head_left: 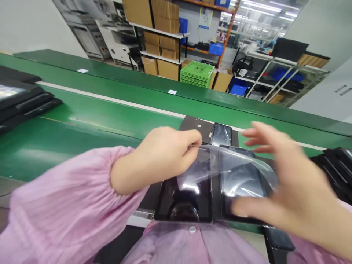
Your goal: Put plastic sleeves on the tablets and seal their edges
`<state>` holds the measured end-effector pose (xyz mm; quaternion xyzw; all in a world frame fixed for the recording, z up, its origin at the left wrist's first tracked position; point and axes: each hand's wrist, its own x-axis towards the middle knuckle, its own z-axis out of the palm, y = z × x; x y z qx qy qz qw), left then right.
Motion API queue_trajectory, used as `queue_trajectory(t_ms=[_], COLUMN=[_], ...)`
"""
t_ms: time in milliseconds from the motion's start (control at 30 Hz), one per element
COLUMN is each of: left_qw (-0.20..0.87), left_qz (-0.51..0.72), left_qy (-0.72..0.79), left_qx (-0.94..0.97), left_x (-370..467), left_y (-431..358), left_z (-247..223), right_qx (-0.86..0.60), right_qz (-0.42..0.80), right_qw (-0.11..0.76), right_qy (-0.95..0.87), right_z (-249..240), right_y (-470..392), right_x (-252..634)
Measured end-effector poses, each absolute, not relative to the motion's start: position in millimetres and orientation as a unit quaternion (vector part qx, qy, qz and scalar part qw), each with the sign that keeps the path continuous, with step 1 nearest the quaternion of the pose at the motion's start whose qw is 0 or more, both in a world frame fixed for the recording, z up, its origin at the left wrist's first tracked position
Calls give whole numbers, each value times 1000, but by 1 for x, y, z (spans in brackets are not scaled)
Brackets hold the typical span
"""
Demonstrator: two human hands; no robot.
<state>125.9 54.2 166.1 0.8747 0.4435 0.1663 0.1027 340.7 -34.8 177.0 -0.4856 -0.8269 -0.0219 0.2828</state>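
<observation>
left hand (167, 154) pinching clear plastic film (220, 165) up off glossy black tablet (187, 200) | right hand (286, 183) spread, steadying tablet at near worktop edge

Green conveyor belt (90, 117) with white stripe, glossy black tablet (184, 200) under clear film (220, 165), pink ribbed sleeve (66, 194), brown cardboard boxes (162, 14), lime-green crate stack (196, 73), blue bins (216, 48).

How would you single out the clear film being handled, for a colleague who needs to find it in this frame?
Start at the green conveyor belt and come down to the dark glossy tablets at the near edge. The transparent film arches above them, pinched by the left hand, with the blurred right hand alongside. It alone is see-through and lifted.
</observation>
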Motion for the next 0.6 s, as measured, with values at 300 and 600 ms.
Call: queue_trajectory(t_ms=[300,600], left_qw=[186,438], left_qz=[518,389], left_qy=[377,551], left_qx=[745,595], left_x=[101,112], left_y=[62,60], left_z=[155,81], right_qx=[-566,-542], right_qz=[266,590], right_qw=[472,465], right_qy=[-621,-376], right_z=[157,88], right_y=[15,23], right_x=[330,308])
